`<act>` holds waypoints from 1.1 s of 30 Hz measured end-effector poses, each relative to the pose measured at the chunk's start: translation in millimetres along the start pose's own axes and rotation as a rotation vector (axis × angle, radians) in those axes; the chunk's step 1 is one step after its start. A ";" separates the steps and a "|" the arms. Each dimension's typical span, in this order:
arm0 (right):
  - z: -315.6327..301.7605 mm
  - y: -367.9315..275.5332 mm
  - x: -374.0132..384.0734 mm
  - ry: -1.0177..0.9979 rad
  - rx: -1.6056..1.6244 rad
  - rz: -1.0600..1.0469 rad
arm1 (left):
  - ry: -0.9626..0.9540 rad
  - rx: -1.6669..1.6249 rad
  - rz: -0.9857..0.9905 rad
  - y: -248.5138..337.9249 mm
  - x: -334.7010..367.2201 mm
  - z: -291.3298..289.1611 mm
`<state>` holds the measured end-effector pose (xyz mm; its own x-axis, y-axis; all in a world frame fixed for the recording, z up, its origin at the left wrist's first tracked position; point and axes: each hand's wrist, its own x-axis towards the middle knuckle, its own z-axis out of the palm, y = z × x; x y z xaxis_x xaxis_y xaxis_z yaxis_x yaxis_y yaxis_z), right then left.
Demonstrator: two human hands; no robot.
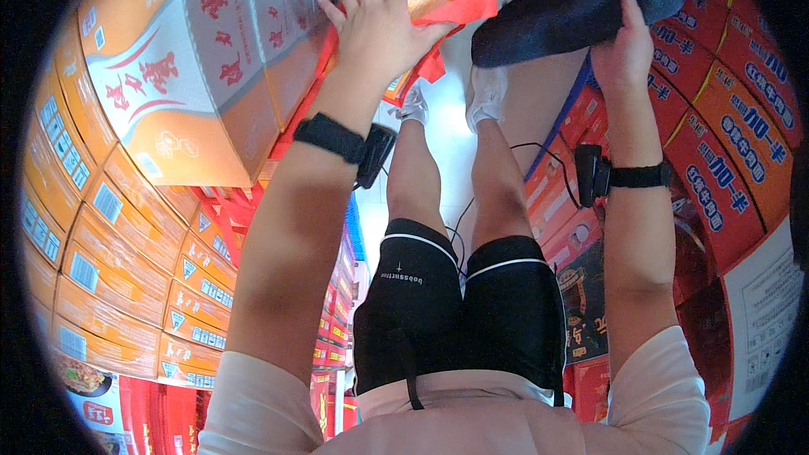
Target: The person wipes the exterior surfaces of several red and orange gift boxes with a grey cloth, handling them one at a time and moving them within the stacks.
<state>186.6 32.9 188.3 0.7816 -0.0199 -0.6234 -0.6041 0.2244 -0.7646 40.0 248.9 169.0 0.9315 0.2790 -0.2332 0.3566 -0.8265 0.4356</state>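
The left hand point(379, 21) is spread over the red bag point(431, 0), between the orange carton point(190, 59) and the dark cloth point(565, 13), its thumb near a red strap point(463, 8). The right hand point(625, 55) pinches the dark cloth, thumb showing (its fingers are hidden behind). The strap could snag those spread fingers; a weak grip, which I cannot judge, could drop the cloth.

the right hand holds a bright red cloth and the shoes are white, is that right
Not quite: the cloth is dark, not red, as the head view shows. The right hand does hold it, and the shoes are white.
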 end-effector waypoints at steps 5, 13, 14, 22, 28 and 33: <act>-38.2 50.1 0.6 -0.051 -0.122 0.176 | -0.148 0.236 -0.330 53.9 35.1 11.9; -51.3 66.9 -12.8 -0.068 -0.219 0.075 | -0.082 0.346 -0.136 23.8 20.0 34.4; -55.4 62.8 -10.3 -0.030 -0.183 0.122 | -0.093 0.343 -0.083 21.4 15.3 34.7; -56.6 70.7 -44.2 -0.400 -0.388 0.114 | -0.172 0.210 0.460 34.5 -12.6 34.3; -52.9 76.9 -56.6 -0.434 -0.647 0.199 | -0.221 0.203 0.508 23.8 -7.0 43.4; -45.6 131.9 15.3 -0.471 -0.545 0.307 | -0.134 0.253 0.531 16.6 -6.0 52.4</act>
<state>111.8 17.8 70.5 0.4767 0.4083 -0.7785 -0.6997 -0.3598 -0.6172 36.6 207.9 132.1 0.9545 -0.2546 -0.1551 -0.1985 -0.9310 0.3063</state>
